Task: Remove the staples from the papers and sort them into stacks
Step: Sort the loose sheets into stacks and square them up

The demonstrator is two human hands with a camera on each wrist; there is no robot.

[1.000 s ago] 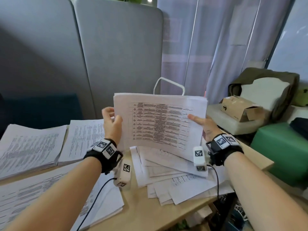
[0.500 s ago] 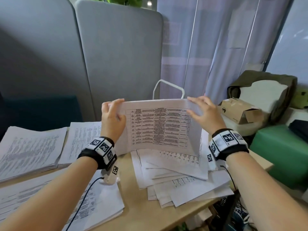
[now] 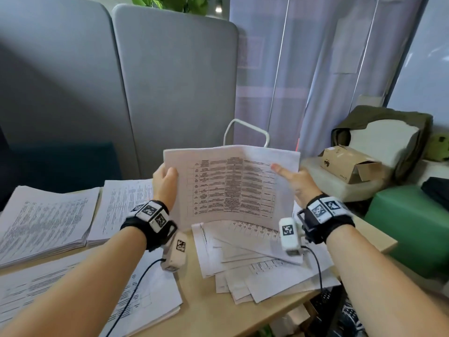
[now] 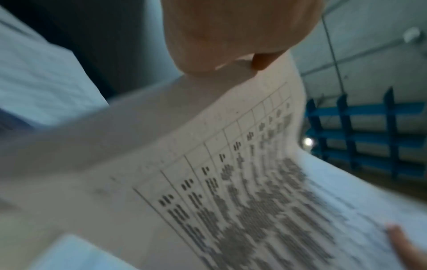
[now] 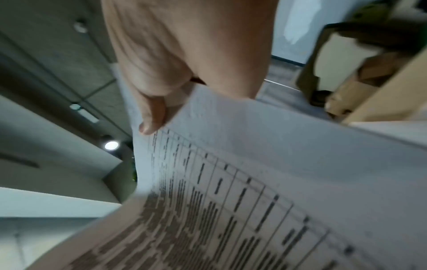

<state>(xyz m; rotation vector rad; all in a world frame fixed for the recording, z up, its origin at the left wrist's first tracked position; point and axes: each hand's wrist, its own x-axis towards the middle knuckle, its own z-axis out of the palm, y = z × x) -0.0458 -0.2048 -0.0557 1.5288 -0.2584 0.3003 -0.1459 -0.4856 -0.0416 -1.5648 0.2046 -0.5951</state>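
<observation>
We hold a sheaf of printed papers [image 3: 230, 186] up off the desk [image 3: 201, 305], tilted toward us, one hand on each side edge. Our left hand [image 3: 165, 186] grips the left edge, thumb on the front and fingers curled behind the sheets; in the left wrist view the thumb [image 4: 235, 36] pinches down onto the margin beside the printed table. Our right hand [image 3: 295, 188] grips the right edge, its thumb [image 3: 279, 169] lying straight across the front of the page and the fingers hidden behind; the right wrist view shows the thumb tip [image 5: 150, 120] pressing the paper. The sheaf bows between both hands.

Directly under it, a loose pile of sheets [image 3: 255, 261] is fanned out on the desk at the near right. Far left lie two neat stacks [image 3: 48, 215], side by side, and a third stack [image 3: 73, 295] sits near left under our left forearm. Grey partition panels [image 3: 170, 81] stand behind the desk; a cardboard box [image 3: 347, 164] rests on the right, well apart from the papers.
</observation>
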